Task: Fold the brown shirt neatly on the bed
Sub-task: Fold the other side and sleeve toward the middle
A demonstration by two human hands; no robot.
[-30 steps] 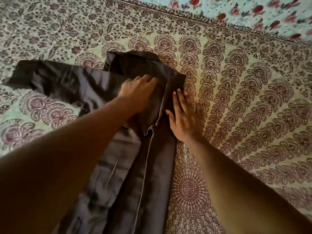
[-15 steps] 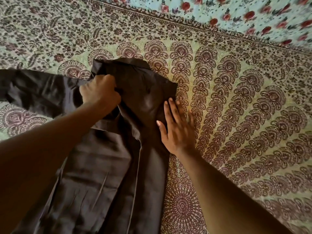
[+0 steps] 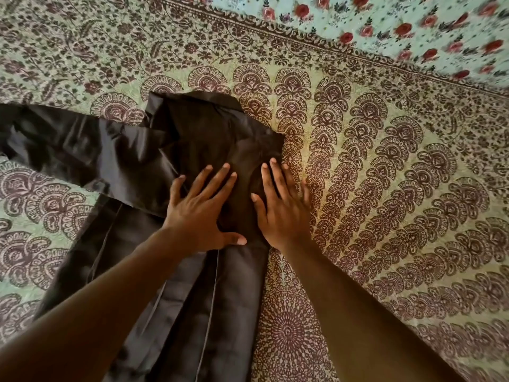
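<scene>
From the head camera, the brown shirt (image 3: 170, 150) lies on the bed, left of centre, running from the near edge of the picture up toward the far side. Its cloth is smooth with a slight sheen, dark brown, and creased in soft ridges. The right side is folded inward, giving a straight edge along the right; raised seams run lengthwise down the near part. One sleeve (image 3: 55, 139) stretches flat out to the left, reaching the frame edge. The collar end forms a blunt, angular shape at the far end.

The left hand (image 3: 198, 208) presses flat on the folded upper part of the shirt, fingers straight and spread wide, thumb out to the right, gripping nothing. The right hand (image 3: 281, 205) lies flat just beside it, fingers straight and close together, partly on the shirt's right edge and partly on the bed cover (image 3: 385, 188), also holding nothing.

The bed cover is a matte printed cloth, pale green with maroon fan-shaped paisley motifs in curved rows and a dense floral border. At the far right a pale blue sheet (image 3: 413, 26) with red roses shows, somewhat blurred.
</scene>
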